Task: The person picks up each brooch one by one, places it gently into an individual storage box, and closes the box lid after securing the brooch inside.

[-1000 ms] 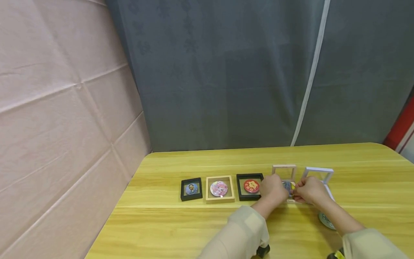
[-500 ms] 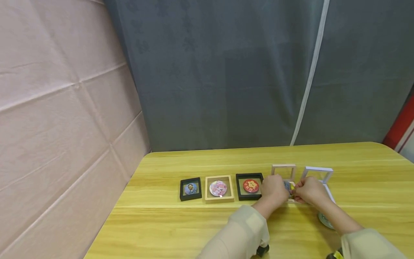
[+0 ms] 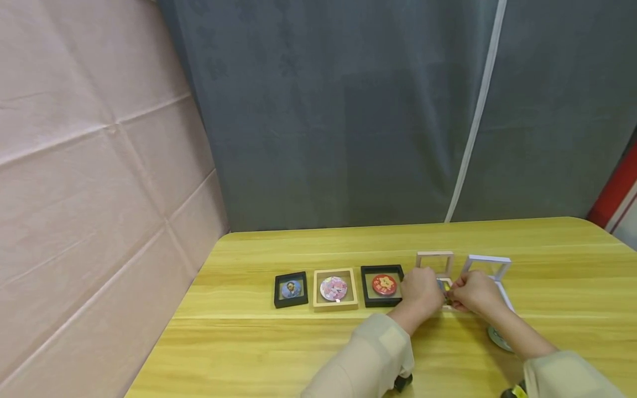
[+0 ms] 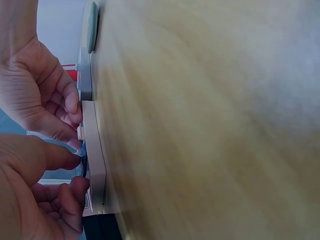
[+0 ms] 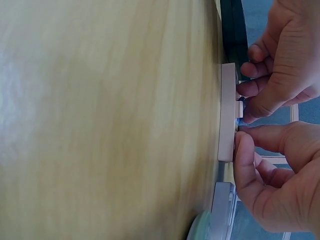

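A light pink display frame (image 5: 228, 112) lies on the table with its lid (image 3: 435, 254) raised at the back. At its base, both hands work on a small blue and yellow badge (image 3: 446, 286), mostly hidden behind fingers. My left hand (image 3: 422, 290) pinches it from the left; in the left wrist view its thumb and fingers (image 4: 72, 160) close about the blue piece. From the right, my right hand (image 3: 478, 292) pinches its edge between thumb and forefinger, right at the frame's rim. A white frame (image 3: 490, 258) stands with its lid raised beside the right hand.
Left of the hands is a row of closed frames: a black one (image 3: 365, 301) with a red badge, a cream one (image 3: 317, 305) with a pink badge and a small black one (image 3: 277, 296). A pale green badge (image 3: 499, 339) lies under the right forearm.
Both hands stay at the pink frame, their fingers barely shifting. Less of the badge's blue-grey face shows between them now. The head view has shifted slightly.
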The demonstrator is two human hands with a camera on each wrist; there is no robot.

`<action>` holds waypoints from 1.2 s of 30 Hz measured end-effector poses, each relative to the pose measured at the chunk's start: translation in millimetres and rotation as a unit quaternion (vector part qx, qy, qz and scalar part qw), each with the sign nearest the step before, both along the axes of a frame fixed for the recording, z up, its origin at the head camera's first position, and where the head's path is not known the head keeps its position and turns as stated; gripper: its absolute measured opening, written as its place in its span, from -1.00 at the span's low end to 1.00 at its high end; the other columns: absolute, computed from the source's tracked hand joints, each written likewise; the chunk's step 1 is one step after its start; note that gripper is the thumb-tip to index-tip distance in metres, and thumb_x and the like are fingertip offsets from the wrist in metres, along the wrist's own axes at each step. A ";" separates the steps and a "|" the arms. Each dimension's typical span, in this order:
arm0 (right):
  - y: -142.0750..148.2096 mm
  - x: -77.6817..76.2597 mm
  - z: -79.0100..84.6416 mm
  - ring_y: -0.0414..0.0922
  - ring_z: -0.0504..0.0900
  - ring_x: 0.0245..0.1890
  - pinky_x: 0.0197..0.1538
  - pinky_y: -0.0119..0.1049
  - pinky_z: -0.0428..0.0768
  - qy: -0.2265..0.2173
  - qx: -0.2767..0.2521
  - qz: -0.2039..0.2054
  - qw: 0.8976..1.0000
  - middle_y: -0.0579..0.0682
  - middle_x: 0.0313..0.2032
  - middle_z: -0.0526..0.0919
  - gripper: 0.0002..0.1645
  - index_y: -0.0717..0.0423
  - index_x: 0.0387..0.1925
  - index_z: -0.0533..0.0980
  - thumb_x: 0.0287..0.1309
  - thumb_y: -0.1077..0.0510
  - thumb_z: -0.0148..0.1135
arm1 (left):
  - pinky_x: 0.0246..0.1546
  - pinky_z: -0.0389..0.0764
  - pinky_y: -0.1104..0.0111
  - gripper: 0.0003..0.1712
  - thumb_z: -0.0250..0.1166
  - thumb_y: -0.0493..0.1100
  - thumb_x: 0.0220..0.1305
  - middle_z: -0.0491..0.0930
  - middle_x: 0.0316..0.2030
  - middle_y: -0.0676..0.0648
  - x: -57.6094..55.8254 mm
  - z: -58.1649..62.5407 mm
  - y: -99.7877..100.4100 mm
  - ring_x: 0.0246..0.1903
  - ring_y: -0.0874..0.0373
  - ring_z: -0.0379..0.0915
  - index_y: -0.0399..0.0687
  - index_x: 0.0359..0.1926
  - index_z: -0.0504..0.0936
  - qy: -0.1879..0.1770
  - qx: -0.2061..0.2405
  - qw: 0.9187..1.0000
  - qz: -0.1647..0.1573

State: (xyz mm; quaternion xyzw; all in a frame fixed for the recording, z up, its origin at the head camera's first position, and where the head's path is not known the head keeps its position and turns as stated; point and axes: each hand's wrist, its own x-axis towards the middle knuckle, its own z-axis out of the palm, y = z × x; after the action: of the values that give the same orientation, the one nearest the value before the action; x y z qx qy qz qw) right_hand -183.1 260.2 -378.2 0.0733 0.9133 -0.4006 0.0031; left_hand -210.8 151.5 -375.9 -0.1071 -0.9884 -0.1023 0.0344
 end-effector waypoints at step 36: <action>-2.1 12.1 3.1 -0.20 0.47 -0.71 -0.58 -0.31 0.45 0.007 0.088 0.054 0.995 -0.07 -0.66 0.53 -0.60 0.38 -0.41 0.52 -0.40 0.25 0.44 | -0.72 0.27 0.36 -0.44 0.32 -0.03 -0.03 0.40 -0.68 0.01 -16.5 19.0 -30.1 -0.71 0.19 0.29 0.02 0.01 0.33 0.004 0.107 0.994 0.013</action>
State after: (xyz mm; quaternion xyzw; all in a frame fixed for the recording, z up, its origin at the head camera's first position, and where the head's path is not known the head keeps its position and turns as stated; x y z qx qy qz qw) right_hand -171.0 258.1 -375.2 0.0215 0.9477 -0.3182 0.0119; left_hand -227.3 121.4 -356.9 -0.0909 -0.9728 -0.2067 0.0511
